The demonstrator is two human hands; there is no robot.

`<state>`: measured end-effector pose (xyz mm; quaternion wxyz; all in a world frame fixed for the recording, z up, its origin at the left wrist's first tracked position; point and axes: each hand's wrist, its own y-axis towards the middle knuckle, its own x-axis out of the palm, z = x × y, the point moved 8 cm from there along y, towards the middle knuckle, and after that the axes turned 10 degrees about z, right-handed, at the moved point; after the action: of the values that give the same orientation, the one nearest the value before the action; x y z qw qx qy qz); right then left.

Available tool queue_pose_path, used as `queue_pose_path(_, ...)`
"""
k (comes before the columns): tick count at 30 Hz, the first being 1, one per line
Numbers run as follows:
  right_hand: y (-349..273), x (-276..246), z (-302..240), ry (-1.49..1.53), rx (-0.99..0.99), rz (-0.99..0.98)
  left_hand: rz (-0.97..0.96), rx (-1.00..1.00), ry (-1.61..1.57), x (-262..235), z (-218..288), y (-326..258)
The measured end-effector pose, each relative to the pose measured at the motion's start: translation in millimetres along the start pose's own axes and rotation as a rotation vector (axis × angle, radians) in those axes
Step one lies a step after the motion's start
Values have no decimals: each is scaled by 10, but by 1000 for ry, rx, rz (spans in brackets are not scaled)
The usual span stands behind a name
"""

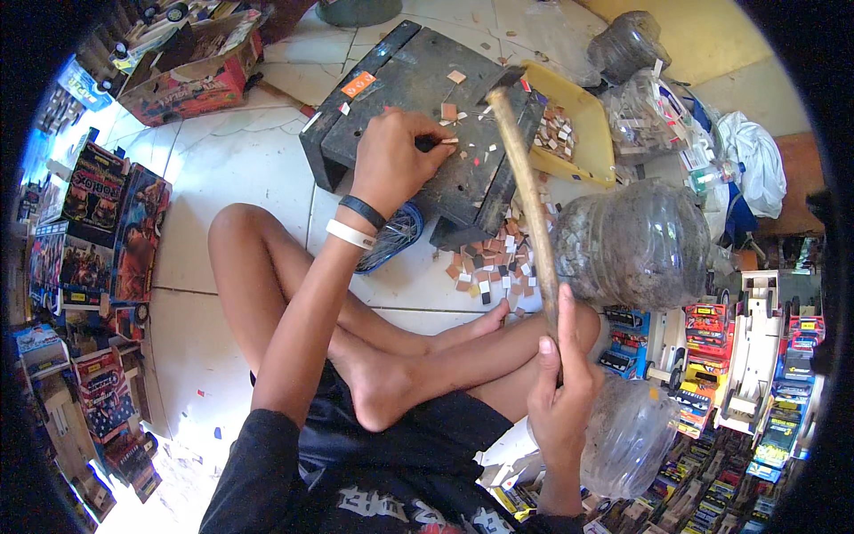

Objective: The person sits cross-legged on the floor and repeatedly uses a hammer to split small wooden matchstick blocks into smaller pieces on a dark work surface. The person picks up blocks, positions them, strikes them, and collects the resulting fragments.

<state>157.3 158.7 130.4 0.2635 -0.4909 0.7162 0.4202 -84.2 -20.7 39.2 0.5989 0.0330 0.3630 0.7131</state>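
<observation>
The small chip (447, 141) lies flat on the top of the dark block (391, 98), pinched at its near end by the fingertips of the left hand (391, 160). The block's top is strewn with similar chips.

The right hand (559, 392) is clenched round the lower end of the hammer (527, 191). The handle's long axis runs from that hand, low and near the body, up and slightly leftward — the head (500, 82) hangs above the block's far right edge, just right of the chip. The left hand is therefore the nearer one to the chip; the hammer head is apart from it.

Containers:
- Yellow tray (592, 142), touching the block's right side — holds cut chips.
- Clear plastic jar (636, 245), lying on its side; contents cannot be told.
- Loose chip pile (489, 262) on the floor tiles, between block and foot.
</observation>
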Motion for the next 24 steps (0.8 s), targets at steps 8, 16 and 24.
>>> queue_pose_path(8, -112, 82, 170, 30, 175, -107, 12, -35, 16, -16, 17, -14)
queue_pose_path(16, -179, 339, 248, 152, 192, -128, -46, -1, 17, -18, 32, 27)
queue_pose_path(24, -161, 335, 230, 138, 114, -74, 74, -283, -501, -23, 34, -50)
